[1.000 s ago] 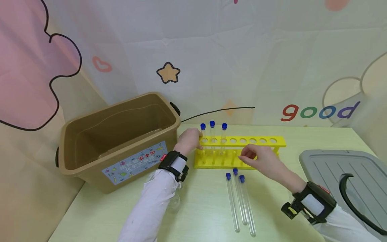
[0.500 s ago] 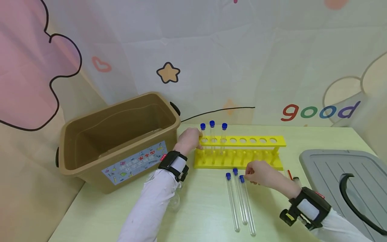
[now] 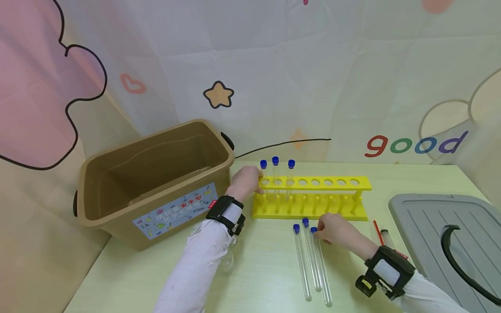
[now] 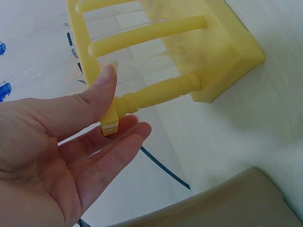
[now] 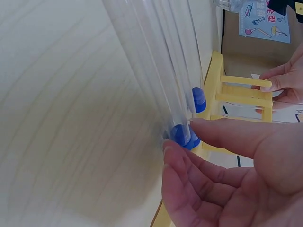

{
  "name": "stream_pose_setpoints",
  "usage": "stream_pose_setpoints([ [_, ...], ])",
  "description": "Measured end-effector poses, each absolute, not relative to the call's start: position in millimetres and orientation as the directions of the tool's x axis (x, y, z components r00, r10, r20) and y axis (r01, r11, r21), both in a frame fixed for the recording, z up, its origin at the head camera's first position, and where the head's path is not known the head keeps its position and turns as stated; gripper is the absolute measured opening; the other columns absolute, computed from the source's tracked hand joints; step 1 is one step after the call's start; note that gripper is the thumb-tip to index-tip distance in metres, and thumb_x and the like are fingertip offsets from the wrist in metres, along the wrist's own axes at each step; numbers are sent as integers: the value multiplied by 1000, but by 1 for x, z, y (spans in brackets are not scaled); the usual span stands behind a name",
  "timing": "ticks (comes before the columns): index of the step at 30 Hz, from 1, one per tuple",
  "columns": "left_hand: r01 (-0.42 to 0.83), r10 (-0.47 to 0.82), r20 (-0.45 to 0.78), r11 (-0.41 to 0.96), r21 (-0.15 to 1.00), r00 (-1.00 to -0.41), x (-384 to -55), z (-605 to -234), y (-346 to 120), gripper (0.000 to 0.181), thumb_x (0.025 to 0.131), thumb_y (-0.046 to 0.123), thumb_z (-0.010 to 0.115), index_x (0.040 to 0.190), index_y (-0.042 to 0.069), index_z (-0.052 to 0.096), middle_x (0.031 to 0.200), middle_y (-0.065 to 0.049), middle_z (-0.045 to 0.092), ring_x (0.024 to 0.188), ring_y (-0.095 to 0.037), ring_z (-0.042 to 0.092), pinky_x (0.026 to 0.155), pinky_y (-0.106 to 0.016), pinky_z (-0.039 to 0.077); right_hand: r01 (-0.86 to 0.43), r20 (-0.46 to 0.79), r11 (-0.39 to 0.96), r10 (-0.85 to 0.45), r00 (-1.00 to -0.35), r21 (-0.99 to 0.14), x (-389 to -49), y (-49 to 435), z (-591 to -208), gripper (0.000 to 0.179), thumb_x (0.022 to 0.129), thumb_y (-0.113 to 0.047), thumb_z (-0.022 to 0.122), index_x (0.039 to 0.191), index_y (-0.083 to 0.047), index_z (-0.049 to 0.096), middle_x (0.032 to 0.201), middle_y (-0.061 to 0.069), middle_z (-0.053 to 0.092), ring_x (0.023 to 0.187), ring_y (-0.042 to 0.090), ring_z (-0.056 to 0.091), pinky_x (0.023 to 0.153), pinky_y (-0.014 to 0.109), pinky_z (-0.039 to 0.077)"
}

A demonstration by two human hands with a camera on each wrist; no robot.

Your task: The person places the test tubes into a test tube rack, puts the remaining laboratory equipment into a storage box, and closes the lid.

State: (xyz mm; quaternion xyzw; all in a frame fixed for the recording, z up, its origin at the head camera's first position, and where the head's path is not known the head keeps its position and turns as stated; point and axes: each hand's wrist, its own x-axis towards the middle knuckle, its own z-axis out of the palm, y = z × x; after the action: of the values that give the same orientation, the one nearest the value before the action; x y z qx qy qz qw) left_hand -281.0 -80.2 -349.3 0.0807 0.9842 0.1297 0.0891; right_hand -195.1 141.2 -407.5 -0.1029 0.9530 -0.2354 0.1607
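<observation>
My left hand grips the left end of a yellow test tube rack; in the left wrist view its thumb lies over the top bar's end, fingers beneath. Three blue-capped test tubes stand upright in the rack's left holes. In front of it, three more lie on the table. At the rightmost lying test tube, my right hand pinches the blue cap between thumb and fingertips. Another lying tube's cap sits just beyond the thumb in the right wrist view.
A brown bin with a blue label stands left of the rack. At right lies a grey lid with a black handle. A thin red stick lies beside it. Clear glassware sits partly hidden behind the left forearm.
My right hand has come down from in front of the rack to the rightmost lying test tube's cap. My left hand keeps its hold on the rack.
</observation>
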Motion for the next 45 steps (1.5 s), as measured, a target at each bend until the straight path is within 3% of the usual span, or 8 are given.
stream_pose_setpoints([
  [11, 126, 176, -165, 952, 278, -970, -279, -348, -80, 55, 76, 16, 73, 126, 8, 54, 125, -7, 51, 102, -17, 48, 89, -31, 37, -81, -261, 878, -227, -938, -472, -192, 142, -411, 25, 82, -12, 66, 58, -6, 58, 46, -2, 38, 42, 11, 34, 46, 23, 26],
  [22, 131, 180, -156, 951, 279, -971, -279, -350, -80, 54, 76, 16, 73, 126, 7, 54, 125, -7, 52, 100, -17, 48, 87, -31, 38, -63, -266, 881, -209, -941, -469, -190, 140, -413, 27, 81, -11, 65, 56, -7, 58, 44, -2, 37, 39, 10, 32, 43, 21, 25],
  [34, 124, 174, -156, 950, 287, -972, -280, -349, -80, 54, 76, 14, 73, 126, 7, 54, 125, -7, 51, 101, -18, 48, 88, -31, 37, -75, -229, 843, -230, -946, -533, -192, 143, -396, 26, 83, -11, 61, 58, -5, 57, 45, -2, 37, 40, 10, 30, 43, 22, 23],
  [45, 124, 172, -150, 950, 285, -974, -280, -351, -80, 54, 76, 14, 73, 126, 7, 54, 124, -7, 52, 98, -18, 49, 88, -31, 37, -111, -107, 765, -229, -967, -635, -195, 140, -369, 13, 85, -11, 61, 78, -1, 57, 62, 4, 51, 53, 17, 46, 49, 27, 38],
])
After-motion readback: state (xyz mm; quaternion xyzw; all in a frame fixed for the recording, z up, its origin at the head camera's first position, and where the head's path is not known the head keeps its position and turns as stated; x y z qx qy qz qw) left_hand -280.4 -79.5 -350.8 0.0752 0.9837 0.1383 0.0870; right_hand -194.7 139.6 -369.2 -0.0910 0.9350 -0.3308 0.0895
